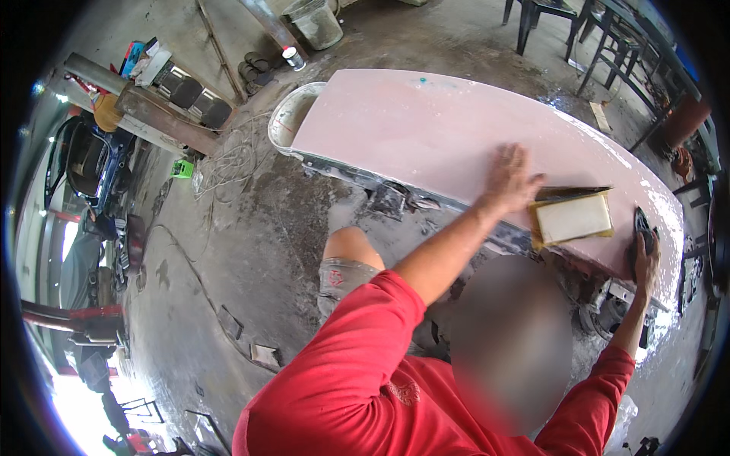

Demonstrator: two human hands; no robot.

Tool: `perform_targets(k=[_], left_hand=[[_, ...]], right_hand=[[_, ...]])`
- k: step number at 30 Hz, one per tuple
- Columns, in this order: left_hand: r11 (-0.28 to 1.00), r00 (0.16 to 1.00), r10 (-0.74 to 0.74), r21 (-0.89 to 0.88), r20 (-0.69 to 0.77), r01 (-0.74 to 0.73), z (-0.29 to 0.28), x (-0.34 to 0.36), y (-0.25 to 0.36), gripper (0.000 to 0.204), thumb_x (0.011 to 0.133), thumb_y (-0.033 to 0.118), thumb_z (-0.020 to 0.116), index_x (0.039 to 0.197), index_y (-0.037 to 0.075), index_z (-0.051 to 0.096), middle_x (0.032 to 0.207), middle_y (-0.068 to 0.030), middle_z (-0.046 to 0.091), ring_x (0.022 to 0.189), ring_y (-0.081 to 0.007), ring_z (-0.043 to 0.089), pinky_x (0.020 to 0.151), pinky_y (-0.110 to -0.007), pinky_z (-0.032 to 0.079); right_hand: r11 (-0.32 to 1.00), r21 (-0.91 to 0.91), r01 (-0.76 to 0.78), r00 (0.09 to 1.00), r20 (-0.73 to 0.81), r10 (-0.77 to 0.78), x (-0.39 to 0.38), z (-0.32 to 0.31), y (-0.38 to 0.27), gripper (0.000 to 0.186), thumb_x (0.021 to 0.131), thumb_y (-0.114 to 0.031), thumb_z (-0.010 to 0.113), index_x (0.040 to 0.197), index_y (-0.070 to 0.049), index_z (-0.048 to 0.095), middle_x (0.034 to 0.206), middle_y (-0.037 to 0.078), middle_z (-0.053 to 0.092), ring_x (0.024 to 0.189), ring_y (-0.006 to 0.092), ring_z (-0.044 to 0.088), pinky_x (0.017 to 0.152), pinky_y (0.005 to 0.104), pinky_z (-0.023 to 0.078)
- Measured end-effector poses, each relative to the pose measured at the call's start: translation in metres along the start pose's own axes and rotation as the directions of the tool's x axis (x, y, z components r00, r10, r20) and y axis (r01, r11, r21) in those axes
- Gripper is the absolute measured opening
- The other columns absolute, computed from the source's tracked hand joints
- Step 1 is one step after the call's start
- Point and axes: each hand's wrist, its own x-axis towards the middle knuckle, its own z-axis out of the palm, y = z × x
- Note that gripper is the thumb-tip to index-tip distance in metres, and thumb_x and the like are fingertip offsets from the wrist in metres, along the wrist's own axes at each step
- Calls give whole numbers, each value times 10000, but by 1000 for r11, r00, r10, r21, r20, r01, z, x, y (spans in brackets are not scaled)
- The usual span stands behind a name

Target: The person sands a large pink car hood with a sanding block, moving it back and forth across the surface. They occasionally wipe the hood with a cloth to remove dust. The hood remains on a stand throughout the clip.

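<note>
A large pink-coated body panel (pixel 411 125) lies across the middle of the view. My left hand (pixel 508 179) rests flat on it with fingers spread and holds nothing. Just right of that hand, a yellow-edged board with a pale slab (pixel 572 219) lies on the panel, with a dark flat blade (pixel 572 192) along its far side. My right hand (pixel 645 262) is closed on a dark sanding block (pixel 643 226) at the panel's right end. A bare knee (pixel 348 247) shows below the panel's near edge.
A white bucket (pixel 291 114) stands under the panel's left end. Tangled cables (pixel 232 159) and a green object (pixel 182 169) lie on the dusty concrete floor. Black metal chair frames (pixel 608 45) stand at the far right, and a dark blue vehicle part (pixel 84 163) at the left.
</note>
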Motion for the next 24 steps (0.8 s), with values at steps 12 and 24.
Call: perform_targets(k=[12,24], left_hand=[[634,677,-711,242,-189,734,-232,-37,-440,1146,1058,848,371,1799,7,135,1899,-190,98,1756,-374,72,1396,-595,66],[958,960,-247,119,-130,262,-38,112,-181,1241,1028,880,422,1773,-71,138,1862,-326,43,1734,-489,-44,1373,-635,-91]], right_hand=[[940,220,-262,948,241,208,-38,-4,-21,1223,813,-321,1032,1777,-137,303,1597,286,572,1430,397,607,1184,508,522],[984,-171,-56,991,107,75,-32,-11,-36,1244,801,-312,1040,1772,-103,292,1610,269,574,1499,367,551,1269,464,437]])
